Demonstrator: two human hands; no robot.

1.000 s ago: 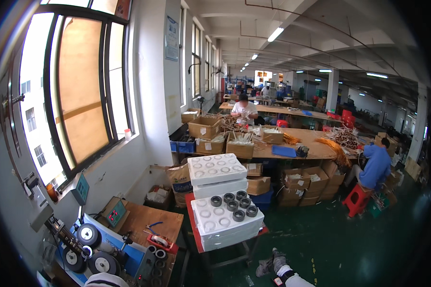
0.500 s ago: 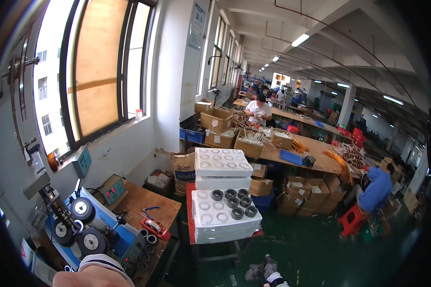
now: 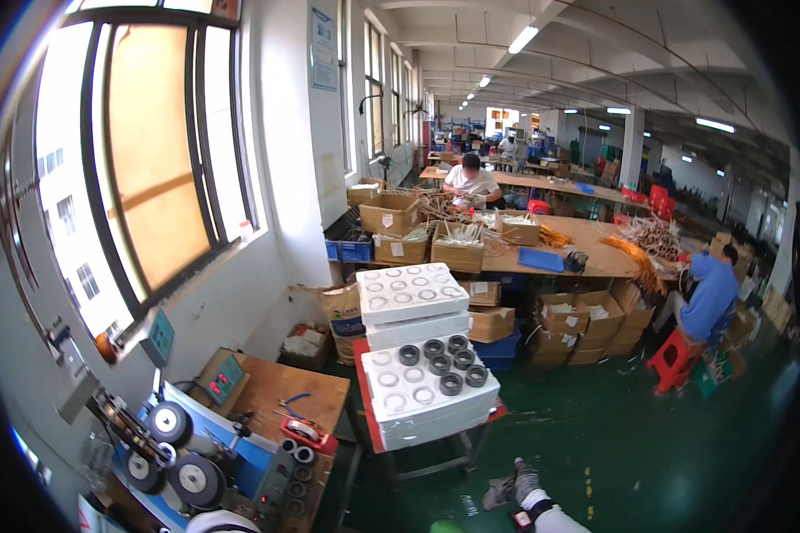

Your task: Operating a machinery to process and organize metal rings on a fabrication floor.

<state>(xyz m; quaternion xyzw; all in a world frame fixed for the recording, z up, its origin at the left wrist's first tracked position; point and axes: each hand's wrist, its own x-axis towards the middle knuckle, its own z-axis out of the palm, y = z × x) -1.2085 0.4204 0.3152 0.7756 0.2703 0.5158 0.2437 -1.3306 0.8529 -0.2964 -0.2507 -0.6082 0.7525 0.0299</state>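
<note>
My right hand (image 3: 523, 484), in a grey glove, hangs over the green floor at the lower middle, with a white sleeve and a dark band at the wrist. Its fingers are stretched out and nothing shows in them. Of my left side, only a rounded white cuff (image 3: 222, 521) reaches in at the lower edge, beside the bench machine; no left fingers show. In front stands a white foam tray (image 3: 436, 425) with round recesses, several of them holding dark rings (image 3: 438, 364). More white foam trays (image 3: 413, 306) are stacked behind it.
A machine with black wheels (image 3: 196, 480) stands at lower left by a wooden bench (image 3: 316, 388) with blue-handled pliers (image 3: 293, 398) and a red tape dispenser (image 3: 307, 433). Cartons (image 3: 560, 333) line a long table (image 3: 587, 244). One person (image 3: 709, 289) sits at right, another (image 3: 473, 182) works further back.
The view has turned, so the machine and trays sit further right and lower. Bare skin of my left arm has dropped out of view. My right hand and sleeve appear further right.
</note>
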